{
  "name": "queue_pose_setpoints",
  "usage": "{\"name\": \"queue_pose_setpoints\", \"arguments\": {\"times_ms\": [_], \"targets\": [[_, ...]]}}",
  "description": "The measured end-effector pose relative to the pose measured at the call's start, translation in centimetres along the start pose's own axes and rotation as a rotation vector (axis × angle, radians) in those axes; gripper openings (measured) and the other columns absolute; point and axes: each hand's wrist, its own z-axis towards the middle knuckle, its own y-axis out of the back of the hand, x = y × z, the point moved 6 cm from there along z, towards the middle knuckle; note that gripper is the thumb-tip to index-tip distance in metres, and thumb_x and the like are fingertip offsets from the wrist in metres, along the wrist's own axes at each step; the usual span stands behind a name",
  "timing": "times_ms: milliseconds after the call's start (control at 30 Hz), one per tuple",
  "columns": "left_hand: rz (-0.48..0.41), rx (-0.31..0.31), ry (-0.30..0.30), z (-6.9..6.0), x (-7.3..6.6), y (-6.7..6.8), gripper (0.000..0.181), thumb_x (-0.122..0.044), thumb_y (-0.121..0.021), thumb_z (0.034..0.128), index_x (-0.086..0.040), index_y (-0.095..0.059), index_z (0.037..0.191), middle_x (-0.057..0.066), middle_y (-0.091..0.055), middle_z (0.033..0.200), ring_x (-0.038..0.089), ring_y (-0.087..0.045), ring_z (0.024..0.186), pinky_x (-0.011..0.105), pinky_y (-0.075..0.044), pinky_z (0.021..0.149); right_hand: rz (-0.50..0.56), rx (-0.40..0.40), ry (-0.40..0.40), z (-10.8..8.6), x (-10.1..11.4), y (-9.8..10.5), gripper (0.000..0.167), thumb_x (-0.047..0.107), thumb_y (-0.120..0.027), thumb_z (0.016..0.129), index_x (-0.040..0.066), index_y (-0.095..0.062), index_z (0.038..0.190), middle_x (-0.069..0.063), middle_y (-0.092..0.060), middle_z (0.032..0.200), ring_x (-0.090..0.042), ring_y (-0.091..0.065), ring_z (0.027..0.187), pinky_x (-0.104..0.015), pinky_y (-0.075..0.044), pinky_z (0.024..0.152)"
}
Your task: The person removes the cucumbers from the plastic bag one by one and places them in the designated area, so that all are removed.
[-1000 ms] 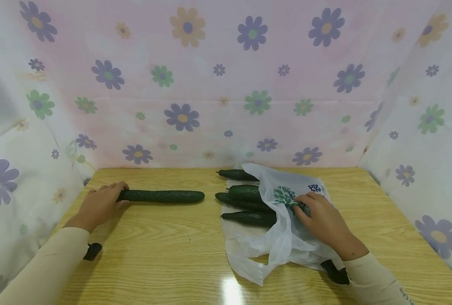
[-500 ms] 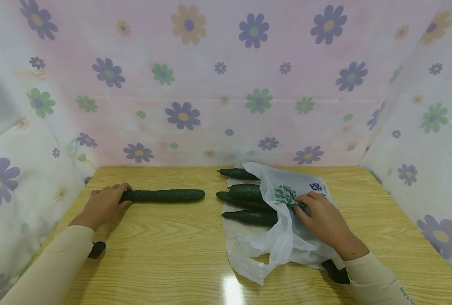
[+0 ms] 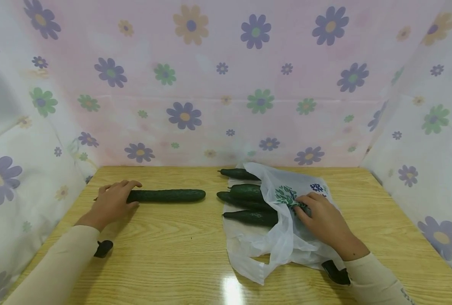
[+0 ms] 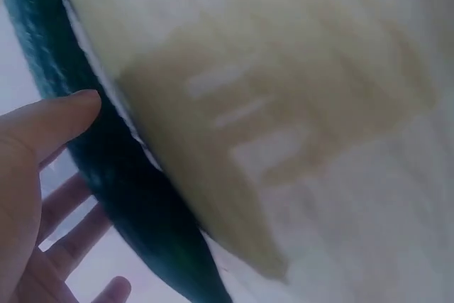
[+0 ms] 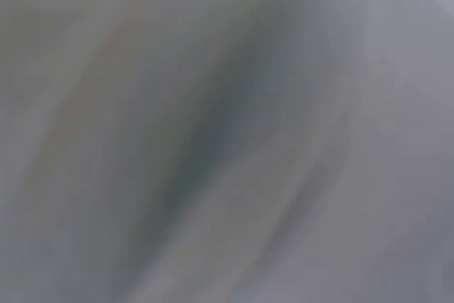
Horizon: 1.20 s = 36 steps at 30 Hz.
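A long dark green cucumber (image 3: 168, 195) lies sideways on the table, its left end under my left hand (image 3: 111, 203). In the left wrist view the thumb of my left hand (image 4: 42, 175) touches the cucumber (image 4: 113, 154), while the fingers extend loosely spread on its other side. Several cucumbers (image 3: 250, 217) stick out from the mouth of a white plastic bag (image 3: 283, 250) with a green tree print. My right hand (image 3: 325, 220) grips the bag over a dark green shape inside. Blurred white bag film (image 5: 284, 175) fills the right wrist view, hiding the hand there.
The wooden table (image 3: 164, 254) reaches back to a flower-printed curtain (image 3: 210, 84), with matching cloth on both sides. Bag handles lie loose on the near side. A dark wrist device (image 3: 103, 249) sits under the left wrist, another (image 3: 335, 272) by the right.
My left hand has moved right along the cucumber, while the cucumber has stayed in about the same place. The right hand and bag have hardly moved.
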Motion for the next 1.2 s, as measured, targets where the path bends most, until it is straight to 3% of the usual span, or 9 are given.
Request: {"name": "queue_pose_setpoints", "arguments": {"times_ms": [333,567,800,1033,1200], "targets": [[0.014,-0.029,-0.018,1.2,-2.8,1.3,0.049,-0.026,-0.072,0.0938,-0.013,-0.055,0.138,0.02,-0.058,0.136,0.044,-0.057,0.122,0.071,-0.034,0.099,0.005,0.0,0.002,0.1,0.1,-0.1,0.023,0.016,-0.067,0.095,0.003,-0.072,0.113,-0.013,-0.068,0.107,-0.032,-0.065,0.099,-0.052,-0.055,0.083],[0.024,-0.089,-0.077,1.8,-5.1,2.0,0.041,-0.027,-0.069,0.0964,-0.013,-0.059,0.134,0.017,-0.06,0.136,0.043,-0.058,0.121,0.069,-0.037,0.099,0.0,-0.005,0.008,0.0,0.1,0.0,0.022,0.015,-0.068,0.095,0.003,-0.072,0.112,-0.013,-0.068,0.107,-0.033,-0.065,0.1,-0.052,-0.055,0.083],[0.023,-0.137,-0.085,2.1,-7.3,1.9,0.037,-0.027,-0.069,0.0961,-0.015,-0.062,0.13,0.014,-0.064,0.129,0.038,-0.059,0.12,0.068,-0.037,0.1,-0.006,-0.009,0.006,0.0,-0.1,0.1,0.022,0.015,-0.068,0.095,0.002,-0.072,0.112,-0.013,-0.068,0.107,-0.033,-0.065,0.1,-0.053,-0.055,0.083],[-0.033,-0.206,-0.1,2.1,-9.8,1.8,0.035,-0.027,-0.07,0.0954,-0.017,-0.064,0.129,0.01,-0.065,0.127,0.036,-0.06,0.119,0.063,-0.04,0.098,0.001,-0.015,0.011,-0.1,-0.1,0.0,0.021,0.015,-0.068,0.095,0.003,-0.072,0.111,-0.012,-0.068,0.105,-0.031,-0.065,0.096,-0.051,-0.056,0.08],[-0.066,-0.26,-0.139,2.1,-12.0,1.8,0.035,-0.027,-0.072,0.0938,-0.018,-0.065,0.126,0.007,-0.067,0.122,0.032,-0.063,0.114,0.059,-0.042,0.096,0.003,-0.017,0.01,-0.1,-0.1,0.0,0.021,0.015,-0.068,0.095,0.003,-0.072,0.112,-0.012,-0.068,0.105,-0.03,-0.066,0.095,-0.05,-0.056,0.078]]}}
